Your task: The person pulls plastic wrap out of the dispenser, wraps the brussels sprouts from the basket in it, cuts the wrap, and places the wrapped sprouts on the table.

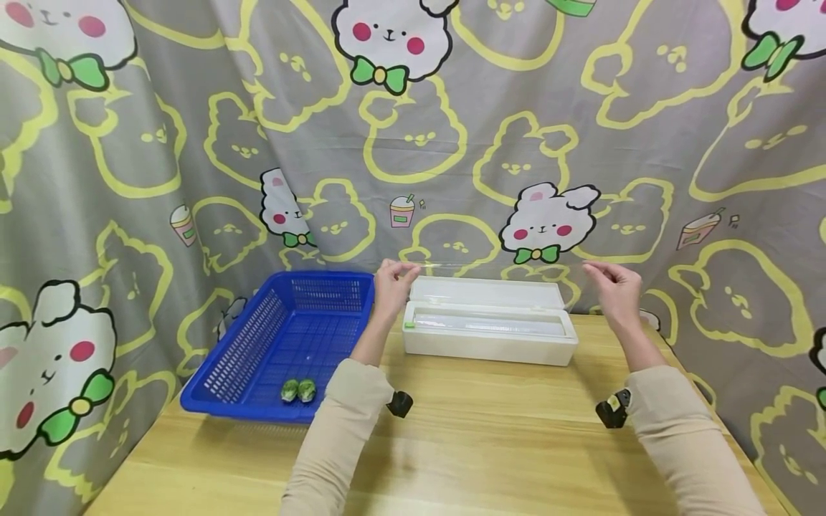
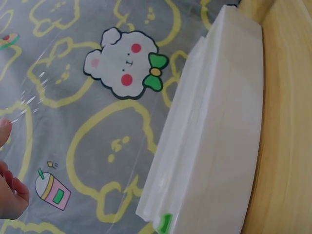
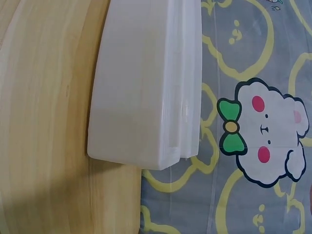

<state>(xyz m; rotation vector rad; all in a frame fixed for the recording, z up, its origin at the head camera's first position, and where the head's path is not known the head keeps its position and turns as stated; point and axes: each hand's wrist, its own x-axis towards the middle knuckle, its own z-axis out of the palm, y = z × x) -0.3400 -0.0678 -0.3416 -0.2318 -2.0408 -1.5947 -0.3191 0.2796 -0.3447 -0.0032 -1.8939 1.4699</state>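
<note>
A clear sheet of cling film (image 1: 434,266) stretches between the two raised hands, its top edge level; most of it is too transparent to follow. My left hand (image 1: 391,288) pinches one corner between thumb and fingers, and my right hand (image 1: 616,290) pinches the other. Below and between them sits a long white cling film dispenser (image 1: 490,348) with its lid (image 1: 487,292) raised at the back. In the left wrist view, glints mark the film (image 2: 34,100) near the left fingertips. From the right wrist view only the dispenser's end (image 3: 131,122) shows, with the right hand out of frame.
To the left stands a blue plastic basket (image 1: 222,410) holding two small leafy green vegetables (image 1: 298,390) near its front wall. A green slider (image 1: 409,325) is at the dispenser's left end. Behind the wooden table (image 1: 490,444) hangs a grey patterned curtain (image 1: 464,158).
</note>
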